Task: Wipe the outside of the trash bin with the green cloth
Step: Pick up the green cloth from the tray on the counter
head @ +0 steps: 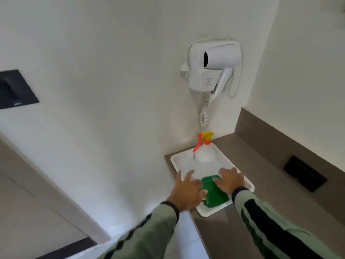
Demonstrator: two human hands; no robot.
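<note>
The green cloth (214, 193) lies folded on a white tray (182, 162) at the corner of a brown counter. My left hand (186, 192) hovers over the tray's left side, fingers spread, its fingertips touching the cloth's left edge. On the cloth's right side my right hand (230, 179) is also spread flat, fingers at the cloth's upper right corner. Neither hand grips the cloth. No trash bin is in view.
A clear spray bottle (204, 148) with an orange and yellow trigger stands at the tray's far end. A white hair dryer (214, 64) hangs on the wall above, its coiled cord dangling. The brown counter (261, 174) runs right, with a dark socket panel (305, 173) in its backsplash.
</note>
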